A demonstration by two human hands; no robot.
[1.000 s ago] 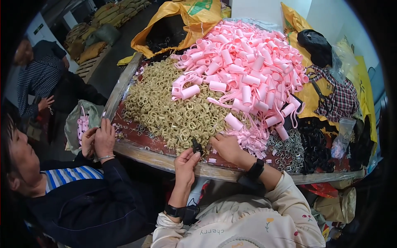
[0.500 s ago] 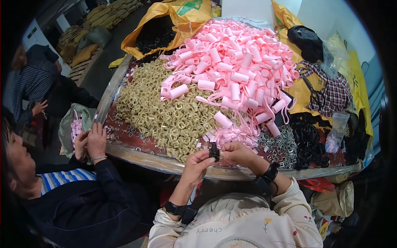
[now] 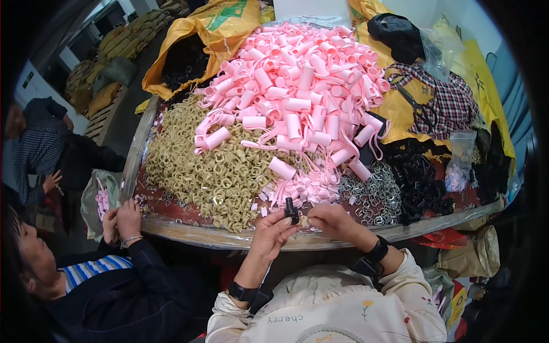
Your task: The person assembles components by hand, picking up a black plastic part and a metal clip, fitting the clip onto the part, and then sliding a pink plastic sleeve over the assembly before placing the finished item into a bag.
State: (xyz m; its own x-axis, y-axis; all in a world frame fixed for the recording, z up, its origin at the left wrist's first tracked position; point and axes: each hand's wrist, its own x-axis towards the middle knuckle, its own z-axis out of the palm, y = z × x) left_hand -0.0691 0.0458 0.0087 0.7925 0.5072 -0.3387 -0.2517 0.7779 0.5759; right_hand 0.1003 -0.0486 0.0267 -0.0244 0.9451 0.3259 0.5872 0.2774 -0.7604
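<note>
At the table's near edge my left hand (image 3: 271, 233) pinches a black plastic fitting (image 3: 291, 211), whose narrow round end points up. Just right of it, my right hand (image 3: 336, 222) is closed, thumb against fingers. A small pale beige piece (image 3: 303, 220) shows between the fitting and my right fingertips; whether they grip it I cannot tell. Small pink pieces (image 3: 306, 190) lie in a heap right beyond my hands. Beside that heap are metal rings and buckles (image 3: 374, 194) to the right and beige plastic buckles (image 3: 194, 171) to the left.
Pink cylinders with straps (image 3: 297, 106) form a big pile at the table's middle. Black parts (image 3: 414, 183) lie at right, near a checked cloth (image 3: 449, 108). A yellow sack (image 3: 200, 46) stands far left. A co-worker's hands (image 3: 123, 220) work at the left corner.
My right hand has come away a little from the black fitting, and the fitting has tilted in my left fingers. The view has shifted, so the table sits further left.
</note>
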